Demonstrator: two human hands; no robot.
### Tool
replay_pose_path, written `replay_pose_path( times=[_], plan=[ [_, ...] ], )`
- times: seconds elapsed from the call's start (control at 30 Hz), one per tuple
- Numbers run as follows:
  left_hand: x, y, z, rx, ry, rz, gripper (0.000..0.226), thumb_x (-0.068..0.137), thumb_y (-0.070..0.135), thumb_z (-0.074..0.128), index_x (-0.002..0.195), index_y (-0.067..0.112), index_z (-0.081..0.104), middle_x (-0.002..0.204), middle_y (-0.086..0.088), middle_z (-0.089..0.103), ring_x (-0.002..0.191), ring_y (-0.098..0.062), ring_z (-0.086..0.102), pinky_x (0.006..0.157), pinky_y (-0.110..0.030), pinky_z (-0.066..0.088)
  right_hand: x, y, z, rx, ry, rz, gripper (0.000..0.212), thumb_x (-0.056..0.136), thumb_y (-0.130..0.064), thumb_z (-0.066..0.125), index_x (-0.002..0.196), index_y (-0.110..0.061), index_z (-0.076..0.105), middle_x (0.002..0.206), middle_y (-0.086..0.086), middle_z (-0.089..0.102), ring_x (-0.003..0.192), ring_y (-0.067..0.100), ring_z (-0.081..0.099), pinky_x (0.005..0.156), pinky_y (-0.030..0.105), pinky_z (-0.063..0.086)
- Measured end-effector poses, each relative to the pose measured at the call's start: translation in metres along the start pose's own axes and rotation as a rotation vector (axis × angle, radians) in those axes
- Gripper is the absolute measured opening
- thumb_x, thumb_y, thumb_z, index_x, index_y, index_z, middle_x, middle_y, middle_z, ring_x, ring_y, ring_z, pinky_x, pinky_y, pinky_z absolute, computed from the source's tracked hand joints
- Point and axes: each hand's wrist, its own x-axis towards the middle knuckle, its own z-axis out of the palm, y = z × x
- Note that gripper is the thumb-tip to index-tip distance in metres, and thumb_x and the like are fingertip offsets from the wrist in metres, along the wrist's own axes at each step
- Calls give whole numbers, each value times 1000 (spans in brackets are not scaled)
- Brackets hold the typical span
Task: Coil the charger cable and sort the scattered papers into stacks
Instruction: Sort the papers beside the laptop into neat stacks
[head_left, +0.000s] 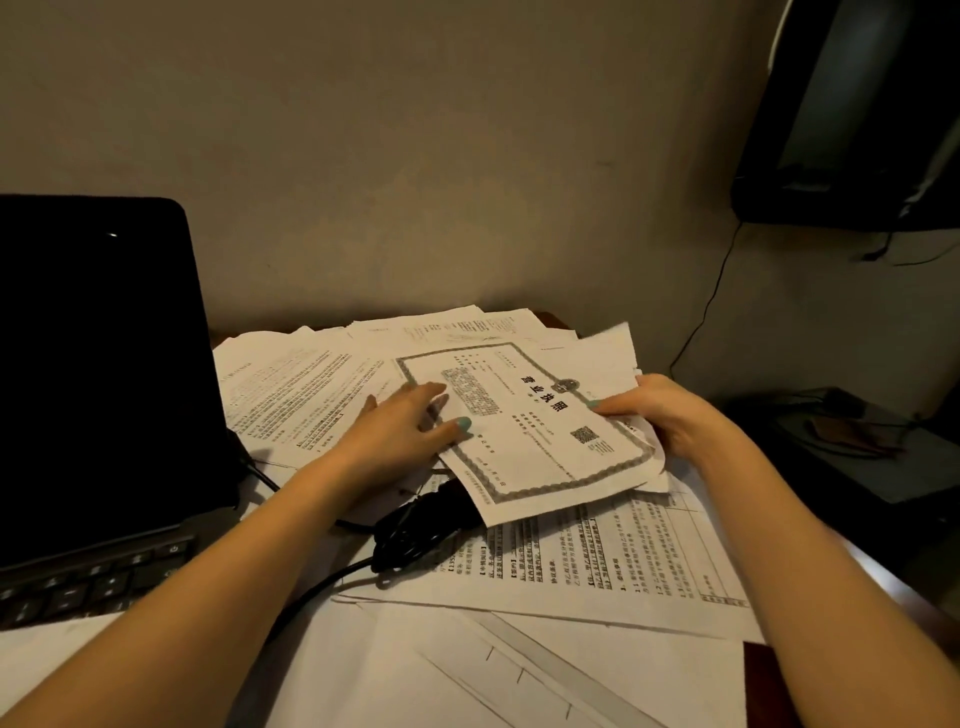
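Over the paper-strewn desk (766, 680), left fingers (431, 391) spread, right fingers (609, 405) pinch the certificate (524, 447).

A white certificate sheet with an ornate grey border (524, 441) hides the far end of the black charger cable bundle (415, 525) and the fingers of my right hand (670, 415) beneath it. The open black laptop (93, 374) runs off the left edge. Print on the scattered white papers (291, 395) is too small to read.

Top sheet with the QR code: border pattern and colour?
Dark grey ornate, lace-like band framing the white certificate; head view shows it best.
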Motion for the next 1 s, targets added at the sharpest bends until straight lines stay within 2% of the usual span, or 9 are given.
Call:
replay_pose_path(
  times=[0.07, 0.13, 0.23, 0.37, 0.6, 0.73, 0.8, 0.9, 1.0],
  plan=[
    [-1, 2, -2, -120, 43, 3, 65, 94, 46, 53, 148, 16, 32, 148, 0, 43, 131, -21, 44, 110, -37, 32, -3, -3, 0, 38, 41, -92, 33, 82, 6, 67, 113, -5, 59, 106, 14, 69, 82, 22, 67, 64, 31, 57],
    [-2, 2, -6, -300, 121, -3, 60, 94, 37, 59, 143, 13, 37, 136, 6, 50, 119, -15, 50, 93, -26, 38, -5, -9, 0, 52, 108, -213, 38, 82, 4, 67, 118, -7, 58, 98, 5, 69, 77, 13, 67, 58, 22, 55],
    [1, 1, -13, -630, 126, -18, 64, 87, 51, 63, 138, 17, 42, 125, 7, 61, 105, -10, 61, 82, -25, 48, -11, -20, 1, 133, 159, -366, 40, 84, 1, 66, 121, -7, 54, 90, 0, 66, 61, 2, 67, 50, 15, 50],
    [-2, 15, -20, -1080, 103, -46, 33, 95, 24, 58, 127, 18, 52, 110, -4, 70, 91, -16, 67, 74, -25, 56, -26, -32, 5, 367, 131, -468, 24, 86, 1, 62, 104, -15, 57, 87, 4, 67, 60, 7, 69, 51, 22, 55],
    [-5, 41, -45, -1148, 245, 68, 21, 98, 15, 51, 109, 33, 52, 116, 8, 65, 106, -14, 63, 93, -37, 51, -41, -43, 10, 593, 85, -601, 48, 73, -18, 69, 118, -9, 57, 96, 9, 72, 79, 25, 71, 64, 40, 60],
    [-9, 48, -61, -1089, 382, 145, 15, 100, 18, 49, 105, 32, 52, 108, 11, 64, 98, -5, 63, 93, -34, 52, -43, -44, 23, 459, 255, -685, 23, 83, -24, 67, 101, -10, 63, 87, 3, 71, 77, 12, 71, 63, 24, 58],
    [-14, 52, -67, -1037, 389, 228, 22, 101, 20, 46, 111, 39, 50, 113, 13, 63, 101, -5, 63, 86, -26, 53, -45, -42, 32, 427, 271, -706, 36, 76, -37, 71, 98, -10, 64, 86, 2, 73, 83, 17, 72, 68, 27, 59],
    [-18, 57, -75, -972, 391, 324, 25, 102, 19, 42, 116, 39, 50, 113, 17, 64, 99, 4, 64, 74, -11, 51, -50, -44, 39, 424, 297, -817, 14, 86, -22, 64, 98, -18, 59, 90, -1, 71, 82, 12, 71, 70, 28, 60],
    [-15, 61, -77, -939, 365, 350, 25, 100, 23, 46, 123, 34, 49, 115, 17, 64, 101, 1, 65, 79, -17, 54, -51, -48, 37, 466, 404, -885, 11, 91, -16, 61, 96, -22, 54, 91, -2, 66, 81, 10, 67, 78, 33, 58]
  ],
)
